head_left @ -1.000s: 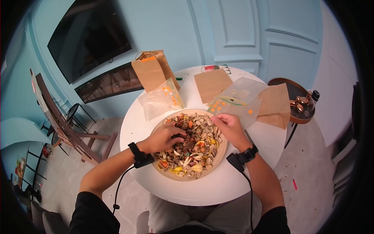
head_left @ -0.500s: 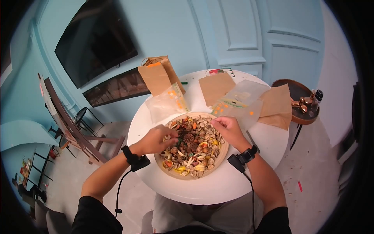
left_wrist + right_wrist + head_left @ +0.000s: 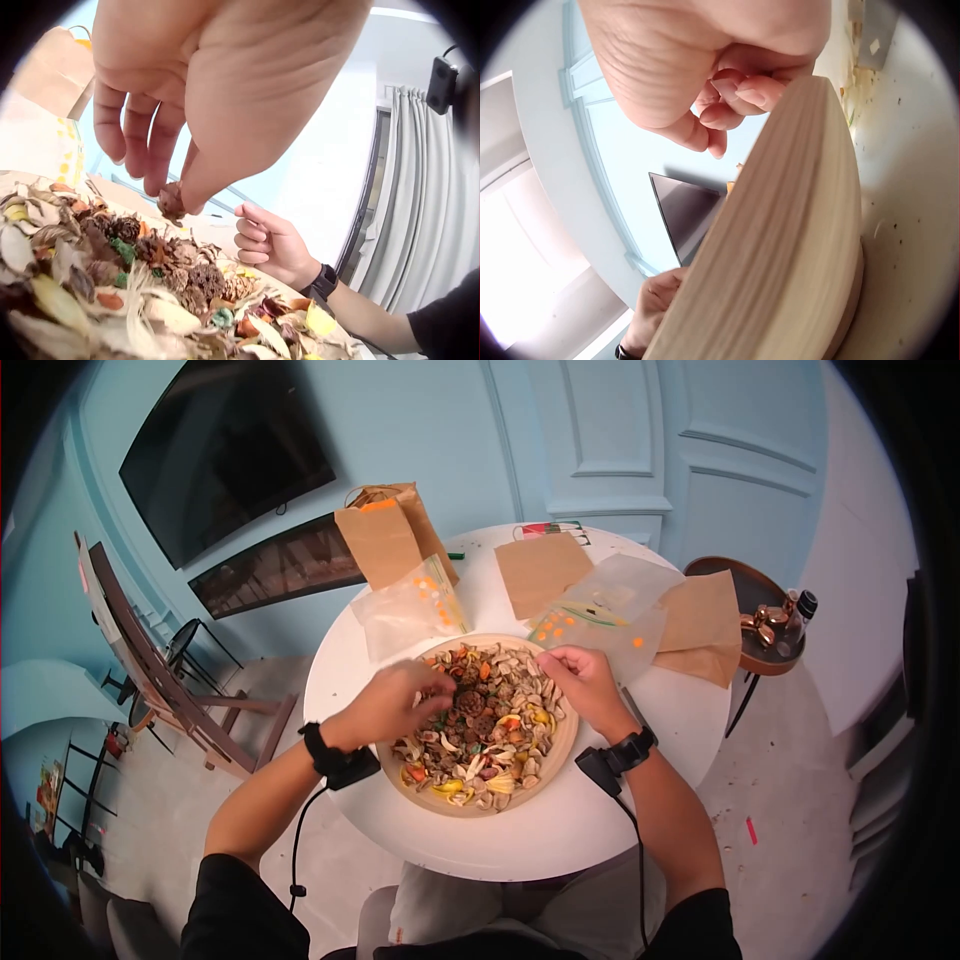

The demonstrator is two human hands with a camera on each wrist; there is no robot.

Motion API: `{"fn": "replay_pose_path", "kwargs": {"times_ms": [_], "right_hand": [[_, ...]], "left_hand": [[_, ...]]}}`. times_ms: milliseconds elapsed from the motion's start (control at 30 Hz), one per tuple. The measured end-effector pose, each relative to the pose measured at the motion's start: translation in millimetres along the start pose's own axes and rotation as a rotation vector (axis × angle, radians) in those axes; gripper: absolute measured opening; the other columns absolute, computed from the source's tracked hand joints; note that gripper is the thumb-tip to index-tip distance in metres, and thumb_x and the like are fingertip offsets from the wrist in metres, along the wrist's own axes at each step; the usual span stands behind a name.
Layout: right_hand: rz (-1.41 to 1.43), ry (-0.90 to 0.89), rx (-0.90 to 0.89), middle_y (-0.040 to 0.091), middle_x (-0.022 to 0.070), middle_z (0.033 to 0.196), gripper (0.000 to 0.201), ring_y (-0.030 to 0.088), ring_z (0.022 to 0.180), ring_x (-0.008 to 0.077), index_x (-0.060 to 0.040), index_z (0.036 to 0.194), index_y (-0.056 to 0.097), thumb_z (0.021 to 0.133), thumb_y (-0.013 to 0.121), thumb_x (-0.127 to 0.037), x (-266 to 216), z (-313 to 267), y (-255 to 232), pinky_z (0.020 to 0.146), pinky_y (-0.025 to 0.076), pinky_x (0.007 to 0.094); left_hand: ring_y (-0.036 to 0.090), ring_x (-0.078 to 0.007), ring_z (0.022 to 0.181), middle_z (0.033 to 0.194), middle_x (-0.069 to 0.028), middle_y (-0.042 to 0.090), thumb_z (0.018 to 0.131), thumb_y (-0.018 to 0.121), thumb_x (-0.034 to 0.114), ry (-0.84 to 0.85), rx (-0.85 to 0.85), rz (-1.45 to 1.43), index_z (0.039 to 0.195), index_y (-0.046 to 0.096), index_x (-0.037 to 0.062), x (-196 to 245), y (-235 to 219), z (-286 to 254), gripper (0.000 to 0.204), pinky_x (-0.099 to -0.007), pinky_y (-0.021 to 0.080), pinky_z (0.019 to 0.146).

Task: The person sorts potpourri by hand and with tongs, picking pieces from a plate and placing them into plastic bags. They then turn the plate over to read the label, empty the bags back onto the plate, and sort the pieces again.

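Plate heaped with dried mix; seemingly well along.
Pinching brown piece, not set down, with left hand at ten o'clock; curling right hand, apparently empty, at two.

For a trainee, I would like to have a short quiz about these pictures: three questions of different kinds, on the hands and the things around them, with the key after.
1. Between its fingertips, the left hand holds:
A) a yellow slice
B) a small brown piece
C) a plastic bag
2. True or false: the brown paper bag with the handle stands upright, beyond the round dish.
3. Fill in the missing word: the round dish rests on a ____ table.

Key: 1 B; 2 true; 3 white.
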State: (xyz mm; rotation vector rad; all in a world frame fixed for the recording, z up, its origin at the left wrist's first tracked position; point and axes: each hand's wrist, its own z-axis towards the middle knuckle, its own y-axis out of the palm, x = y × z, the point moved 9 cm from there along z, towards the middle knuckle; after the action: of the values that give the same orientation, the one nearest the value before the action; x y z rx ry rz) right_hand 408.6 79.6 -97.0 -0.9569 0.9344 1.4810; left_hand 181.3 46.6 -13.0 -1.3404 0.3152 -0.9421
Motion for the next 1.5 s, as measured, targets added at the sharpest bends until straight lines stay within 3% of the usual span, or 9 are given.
{"fn": "replay_pose_path", "kwargs": {"times_ms": [200, 433, 633, 767, 900, 1000, 1033, 1167, 1500], "right_hand": [[0.0, -0.008, 0.009, 0.067, -0.0025, 0.077, 0.025, 0.052, 0.066, 0.0005, 0.0061, 0.1, 0.071, 0.099, 0.069, -0.019, -5, -2, 3, 0.056, 0.041, 0.0193], [0.003, -0.022, 0.009, 0.067, -0.0023, 0.076, 0.025, 0.052, 0.066, 0.0012, 0.0054, 0.1, 0.072, 0.098, 0.069, -0.019, -1, -2, 3, 0.057, 0.041, 0.0198], [-0.018, -0.013, -0.007, 0.064, -0.0037, 0.074, 0.025, 0.05, 0.065, 0.0011, 0.0048, 0.099, 0.072, 0.098, 0.069, -0.02, 2, -2, 3, 0.056, 0.04, 0.0199], [-0.027, -0.034, 0.013, 0.063, -0.0043, 0.073, 0.025, 0.05, 0.064, 0.0014, 0.0047, 0.099, 0.072, 0.098, 0.069, -0.02, -1, -3, 2, 0.056, 0.04, 0.0204], [-0.019, -0.012, 0.001, 0.064, -0.0038, 0.073, 0.025, 0.05, 0.064, 0.0017, 0.0045, 0.099, 0.072, 0.098, 0.069, -0.02, -2, -4, 3, 0.057, 0.041, 0.0208], [-0.027, -0.015, -0.006, 0.064, -0.0035, 0.074, 0.025, 0.051, 0.065, 0.0017, 0.0045, 0.1, 0.072, 0.098, 0.069, -0.02, -2, -3, 4, 0.057, 0.041, 0.0207], [-0.031, -0.014, -0.006, 0.064, -0.0035, 0.074, 0.025, 0.051, 0.065, 0.0016, 0.0045, 0.1, 0.072, 0.098, 0.069, -0.02, -1, -3, 4, 0.057, 0.041, 0.0206], [-0.019, -0.012, -0.002, 0.065, -0.0035, 0.075, 0.025, 0.051, 0.065, 0.0014, 0.0048, 0.1, 0.072, 0.098, 0.069, -0.02, -1, -4, 3, 0.057, 0.041, 0.0205], [-0.048, -0.014, -0.015, 0.065, -0.0038, 0.076, 0.025, 0.05, 0.065, 0.0011, 0.0057, 0.1, 0.072, 0.099, 0.068, -0.019, -3, -3, 5, 0.056, 0.04, 0.02]], "left_hand": [[0.07, -0.0317, 0.089, 0.096, -0.0144, 0.074, 0.085, 0.076, 0.014, -0.086, -0.104, -0.152, 0.103, 0.074, 0.005, -5, 23, 54, 0.02, -0.0399, 0.055, 0.081], [0.071, -0.031, 0.088, 0.095, -0.0135, 0.075, 0.083, 0.077, 0.014, -0.041, -0.181, 0.049, 0.105, 0.077, 0.0102, -17, 57, 67, 0.023, -0.0396, 0.055, 0.08], [0.072, -0.0262, 0.086, 0.099, -0.0125, 0.076, 0.091, 0.072, 0.014, -0.087, -0.29, 0.006, 0.108, 0.075, 0.0051, -10, 59, 63, 0.019, -0.0348, 0.055, 0.08], [0.071, -0.0201, 0.081, 0.095, -0.01, 0.077, 0.093, 0.07, 0.013, -0.09, -0.028, -0.175, 0.109, 0.075, 0.0048, -12, 25, 54, 0.019, -0.0337, 0.055, 0.078], [0.069, -0.0176, 0.076, 0.092, -0.0093, 0.076, 0.092, 0.072, 0.012, -0.148, -0.11, -0.025, 0.105, 0.076, 0.0046, -14, 12, 31, 0.016, -0.032, 0.055, 0.074], [0.07, -0.0186, 0.075, 0.092, -0.0097, 0.076, 0.091, 0.073, 0.013, -0.162, -0.204, -0.081, 0.105, 0.076, 0.0047, 1, 19, 16, 0.017, -0.0331, 0.055, 0.072], [0.07, -0.0276, 0.089, 0.098, -0.0133, 0.074, 0.09, 0.072, 0.015, -0.151, -0.23, -0.113, 0.11, 0.075, 0.0084, 0, 26, 13, 0.021, -0.0383, 0.054, 0.081], [0.062, -0.0327, 0.088, 0.087, -0.0126, 0.063, 0.088, 0.073, 0.013, 0.109, -0.222, 0.038, 0.116, 0.073, 0.0063, 37, 35, 17, 0.029, -0.0426, 0.05, 0.081], [0.06, -0.0326, 0.096, 0.092, -0.0137, 0.06, 0.088, 0.075, 0.02, 0.156, -0.259, 0.07, 0.118, 0.071, 0.0045, 32, 55, 15, 0.034, -0.0424, 0.049, 0.086]]}}
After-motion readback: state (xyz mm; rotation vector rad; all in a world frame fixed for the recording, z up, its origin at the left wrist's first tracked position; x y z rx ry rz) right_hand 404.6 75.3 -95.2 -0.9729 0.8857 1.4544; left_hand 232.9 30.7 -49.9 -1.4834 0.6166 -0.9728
